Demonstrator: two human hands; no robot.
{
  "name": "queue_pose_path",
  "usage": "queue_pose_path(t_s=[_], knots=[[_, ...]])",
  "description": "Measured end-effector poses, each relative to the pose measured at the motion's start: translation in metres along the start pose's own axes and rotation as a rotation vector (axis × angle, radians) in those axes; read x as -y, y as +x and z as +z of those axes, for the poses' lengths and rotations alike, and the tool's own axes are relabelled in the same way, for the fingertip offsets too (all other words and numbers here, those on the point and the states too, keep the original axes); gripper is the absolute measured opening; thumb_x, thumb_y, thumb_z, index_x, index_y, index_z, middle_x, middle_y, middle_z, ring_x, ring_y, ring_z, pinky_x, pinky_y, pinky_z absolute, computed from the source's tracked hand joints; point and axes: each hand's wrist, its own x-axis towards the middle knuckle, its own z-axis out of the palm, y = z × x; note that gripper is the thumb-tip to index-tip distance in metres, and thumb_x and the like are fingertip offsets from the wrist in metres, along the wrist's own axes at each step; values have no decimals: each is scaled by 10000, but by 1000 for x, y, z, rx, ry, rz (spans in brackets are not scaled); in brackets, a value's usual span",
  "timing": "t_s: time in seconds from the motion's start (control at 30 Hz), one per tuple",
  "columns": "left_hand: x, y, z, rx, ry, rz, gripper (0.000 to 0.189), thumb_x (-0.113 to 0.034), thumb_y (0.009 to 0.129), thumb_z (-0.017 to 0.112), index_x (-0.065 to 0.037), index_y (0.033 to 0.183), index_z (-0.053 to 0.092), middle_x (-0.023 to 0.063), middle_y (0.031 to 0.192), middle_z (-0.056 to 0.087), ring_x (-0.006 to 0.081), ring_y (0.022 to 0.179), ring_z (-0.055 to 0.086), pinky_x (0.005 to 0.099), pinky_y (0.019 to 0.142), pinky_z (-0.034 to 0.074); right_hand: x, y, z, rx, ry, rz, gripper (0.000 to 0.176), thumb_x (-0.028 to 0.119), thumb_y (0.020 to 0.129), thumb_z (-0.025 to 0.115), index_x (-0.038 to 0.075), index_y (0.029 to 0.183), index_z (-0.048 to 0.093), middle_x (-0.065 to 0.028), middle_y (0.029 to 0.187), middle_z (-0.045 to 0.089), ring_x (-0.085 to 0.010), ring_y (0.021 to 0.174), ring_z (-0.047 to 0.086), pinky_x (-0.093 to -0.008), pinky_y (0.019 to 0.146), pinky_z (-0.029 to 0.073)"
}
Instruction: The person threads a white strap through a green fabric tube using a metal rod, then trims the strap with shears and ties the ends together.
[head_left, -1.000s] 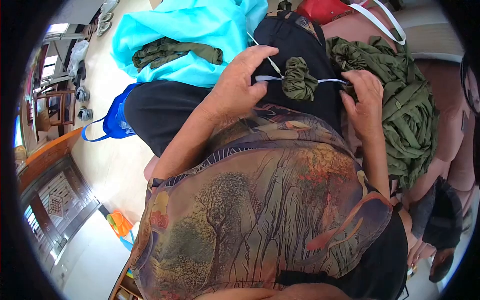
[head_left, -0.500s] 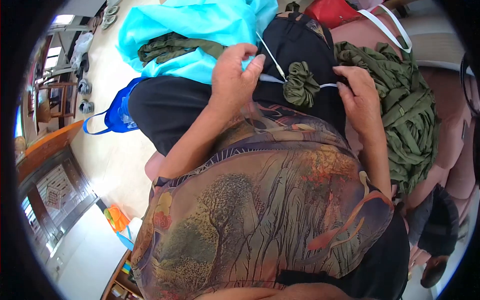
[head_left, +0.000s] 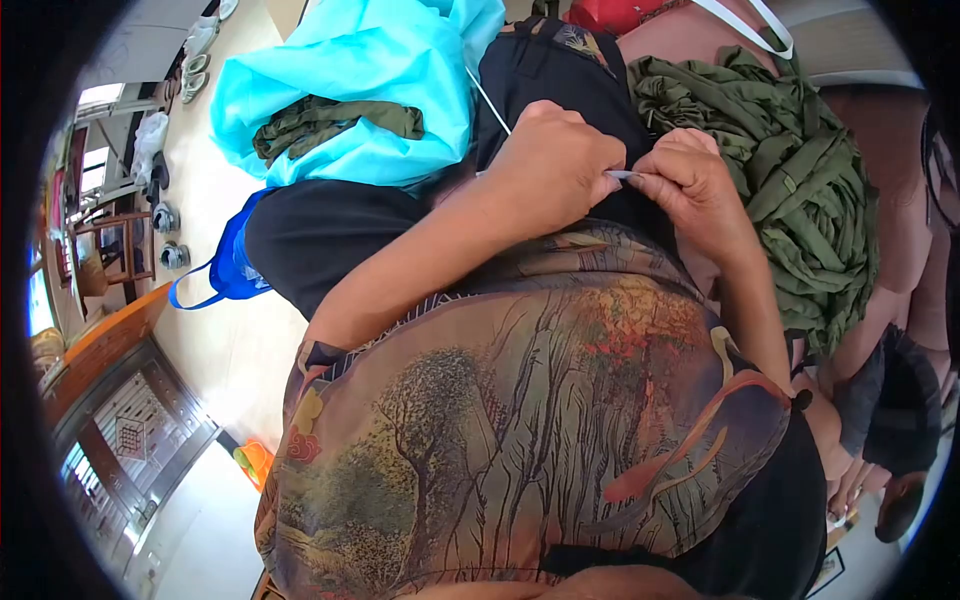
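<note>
Over my dark-clothed lap, my left hand and my right hand are close together, each pinching a white elastic strip that shows between their fingertips. A thin white stick or cord runs down toward my left hand, its lower end hidden. No green scrunchie shows; the hands may cover it. Beside my right hand lies a heap of dark green fabric strips. A light blue bag with green fabric pieces in it is beyond my left forearm.
A blue bag hangs by my left knee. A red bag with white handles is at the top. Shoes and a wooden chair stand at the left. Another person is at the lower right.
My left hand has moved right and closed on the white strip near my right hand, which has moved slightly left. The green scrunchie has gone out of sight.
</note>
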Motion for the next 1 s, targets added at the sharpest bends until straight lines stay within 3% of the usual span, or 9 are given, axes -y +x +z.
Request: queue_pose_path(t_s=[0.1,0.2,0.3,0.6,0.7,1.0], knots=[[6,-1,-4,67,-232,-14,103,-116,773,692,-87,871,702,76,729,610,233,748,594,350,809,451,-2,-1,-10,67,89,49,88,132,819,688,61,786,649,-50,652,526,-222,732,535,-344,824,401],[5,-2,-22,193,-495,-254,134,-96,803,672,-67,929,709,23,692,608,130,716,576,281,723,466,-2,5,-23,146,242,124,94,114,836,672,31,800,649,-35,664,524,-164,694,529,-297,719,427],[12,-3,-29,289,-715,-372,141,-95,824,668,-47,950,709,-30,743,616,49,720,546,224,660,457,-5,4,-26,157,448,304,119,114,857,663,4,814,649,-14,683,516,-107,664,509,-259,617,415],[10,-5,-56,384,-779,-461,100,-55,810,674,-20,901,694,-49,760,618,31,705,538,201,665,445,-18,5,-32,145,565,333,136,129,902,611,8,840,624,25,739,531,-57,667,458,-220,603,384],[26,-14,-48,350,-844,-393,86,-50,803,681,-13,881,687,-48,754,614,36,705,536,203,666,444,-23,3,-34,111,562,334,148,140,914,609,10,845,619,35,746,536,-51,672,449,-216,606,379],[41,-28,-48,356,-806,-446,81,-49,809,672,-14,879,686,-42,757,623,43,719,543,210,688,443,-31,3,-35,43,579,346,168,162,922,623,18,836,619,43,754,546,-48,671,436,-205,607,365]])
